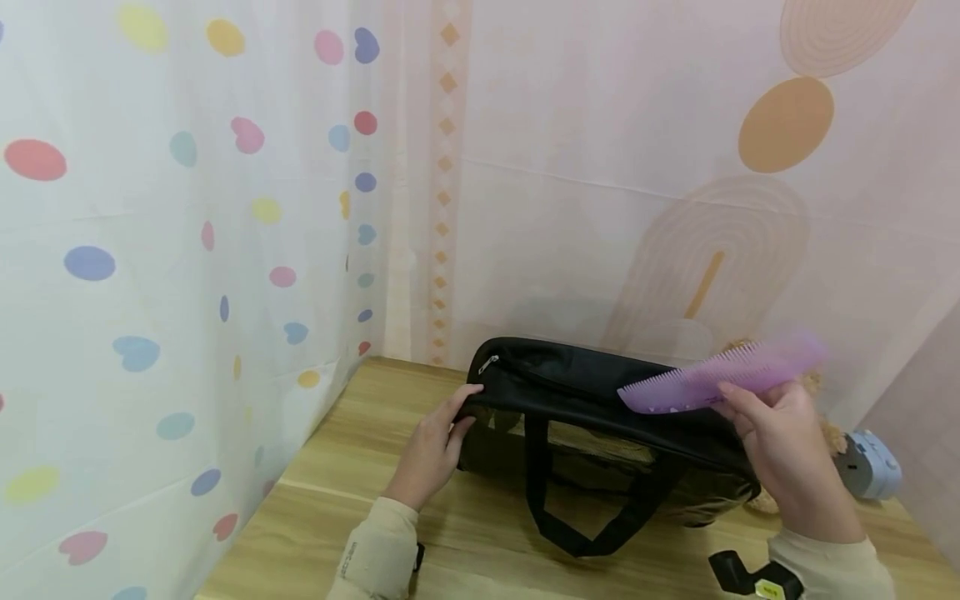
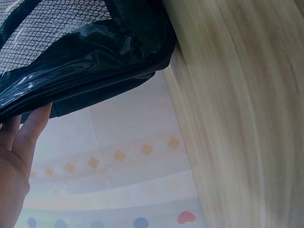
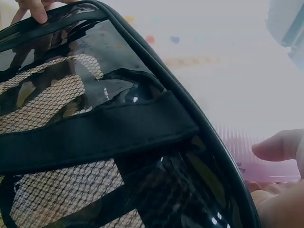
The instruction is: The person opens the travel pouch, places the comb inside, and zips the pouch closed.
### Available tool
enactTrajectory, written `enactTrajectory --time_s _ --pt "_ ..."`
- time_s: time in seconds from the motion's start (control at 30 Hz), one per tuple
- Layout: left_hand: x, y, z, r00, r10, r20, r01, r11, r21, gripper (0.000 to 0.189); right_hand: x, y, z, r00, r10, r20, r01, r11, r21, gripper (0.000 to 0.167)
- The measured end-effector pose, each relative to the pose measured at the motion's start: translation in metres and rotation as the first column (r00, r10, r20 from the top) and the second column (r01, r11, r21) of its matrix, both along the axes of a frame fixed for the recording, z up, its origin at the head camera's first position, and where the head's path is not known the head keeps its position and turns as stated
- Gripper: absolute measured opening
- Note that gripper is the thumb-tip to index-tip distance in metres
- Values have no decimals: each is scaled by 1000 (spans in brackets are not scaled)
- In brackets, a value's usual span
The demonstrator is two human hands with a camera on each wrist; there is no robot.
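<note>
A black bag (image 1: 570, 367) with clear side panels stands on the table, its handle strap (image 1: 536, 483) hanging down the front. Through the clear panel, dark mesh (image 3: 52, 99) shows in the right wrist view. My left hand (image 1: 427, 450) grips the bag's left top corner between thumb and fingers, beside a silver zipper pull (image 1: 489, 364). Above the bag's right end, my right hand (image 1: 787, 442) pinches a translucent purple comb (image 1: 697, 385), teeth upward. Behind the bag's edge, part of the comb appears in the right wrist view. What the bag contains cannot be made out.
The wooden table (image 1: 360, 450) ends at a dotted curtain (image 1: 187, 333) on the left and a pink patterned curtain (image 1: 540, 208) at the back. A light-blue and grey object (image 1: 873, 467) sits right of the bag, near partly hidden brown items.
</note>
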State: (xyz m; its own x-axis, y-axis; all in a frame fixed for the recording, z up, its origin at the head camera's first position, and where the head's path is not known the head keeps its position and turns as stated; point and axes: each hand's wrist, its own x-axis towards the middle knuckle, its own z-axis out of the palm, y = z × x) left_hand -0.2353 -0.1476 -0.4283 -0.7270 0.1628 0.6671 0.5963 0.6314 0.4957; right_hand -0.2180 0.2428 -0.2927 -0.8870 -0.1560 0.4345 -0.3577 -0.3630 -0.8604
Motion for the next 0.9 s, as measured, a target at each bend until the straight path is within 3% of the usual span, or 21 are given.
enactTrajectory --time_s 0.3,0.57,0.9 --pt "-1 2 -1 1000 5 -16 -5 1000 -1 57 -7 -17 9 996 6 -93 -3 1000 29 24" --pt "0 4 -2 1000 5 -28 -5 1000 -2 59 -9 -33 6 987 -145 68 150 987 -63 36" --pt "2 2 0 1000 -3 -18 3 1000 7 58 -13 -43 8 937 -336 93 319 935 157 34"
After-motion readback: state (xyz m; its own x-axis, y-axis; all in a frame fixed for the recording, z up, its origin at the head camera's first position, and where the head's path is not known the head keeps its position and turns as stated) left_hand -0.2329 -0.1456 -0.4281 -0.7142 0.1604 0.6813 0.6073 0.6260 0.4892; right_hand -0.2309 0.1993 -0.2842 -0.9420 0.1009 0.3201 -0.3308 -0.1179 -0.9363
